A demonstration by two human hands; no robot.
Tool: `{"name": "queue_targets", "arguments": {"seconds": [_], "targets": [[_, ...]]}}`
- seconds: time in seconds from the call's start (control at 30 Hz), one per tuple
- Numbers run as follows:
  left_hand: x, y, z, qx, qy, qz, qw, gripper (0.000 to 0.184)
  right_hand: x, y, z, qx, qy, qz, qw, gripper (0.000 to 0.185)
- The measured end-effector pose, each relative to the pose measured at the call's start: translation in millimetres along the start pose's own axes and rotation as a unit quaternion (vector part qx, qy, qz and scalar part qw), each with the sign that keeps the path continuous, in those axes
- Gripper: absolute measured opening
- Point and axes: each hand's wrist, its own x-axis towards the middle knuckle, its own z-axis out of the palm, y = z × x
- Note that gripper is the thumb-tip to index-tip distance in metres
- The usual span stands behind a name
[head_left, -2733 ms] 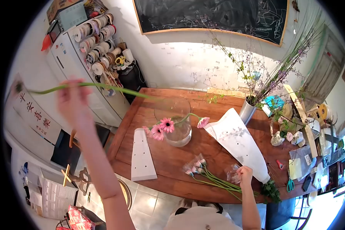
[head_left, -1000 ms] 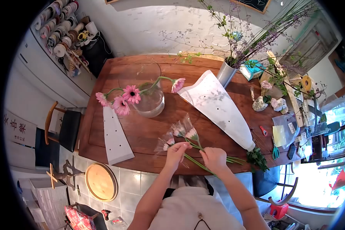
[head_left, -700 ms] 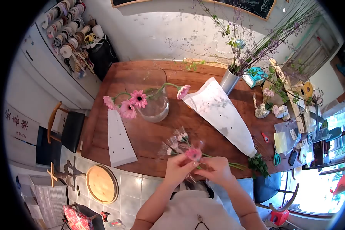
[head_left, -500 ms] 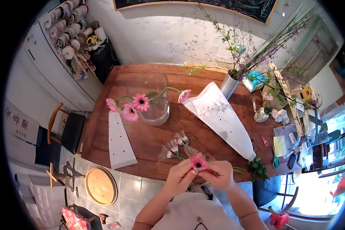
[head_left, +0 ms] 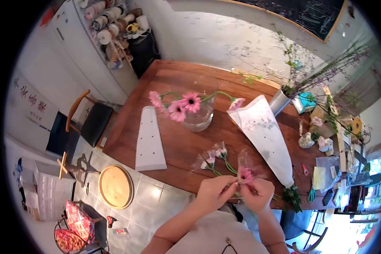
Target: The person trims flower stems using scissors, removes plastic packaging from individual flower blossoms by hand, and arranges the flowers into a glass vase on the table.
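Observation:
Between my two hands, near the table's front edge, is a pink gerbera (head_left: 244,174) with clear plastic wrap (head_left: 246,159) standing out beyond its petals. My left hand (head_left: 216,191) is closed, its thumb and fingers pinching at the left of the bloom. My right hand (head_left: 258,194) is closed just under the flower head; a green stem runs down below it. Exactly which fingers grip plastic or stem is hidden. Just beyond my left hand lie two paler gerberas in clear plastic, a nearer one (head_left: 208,163) and a farther one (head_left: 220,152).
A glass vase (head_left: 199,122) holds several pink gerberas. White perforated sheets lie left (head_left: 150,142) and right (head_left: 269,137) of it. Dark green leaves (head_left: 292,198) and teal-handled scissors (head_left: 312,195) are to the right. A metal vase (head_left: 280,103) with tall branches stands behind.
My view has swung left, so the table appears farther right. The held gerbera has tipped away from facing up at me, and the clear plastic now sticks up beyond it.

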Motion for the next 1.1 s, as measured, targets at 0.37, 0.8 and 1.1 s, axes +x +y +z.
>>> {"name": "queue_targets", "arguments": {"seconds": [0.37,0.8,1.1], "targets": [[-10,-7,-9,-0.142,0.062,-0.073,0.985,0.003,23,48,-59,0.16,0.346,0.061,0.922,0.008],[-1,-25,9,-0.242,0.188,-0.02,0.952,0.007,-2,35,22,0.438,-0.042,0.104,0.892,0.013],[9,0,-3,-0.015,0.187,0.186,0.965,0.019,7,23,47,0.272,-0.028,0.094,0.957,0.011]]}}
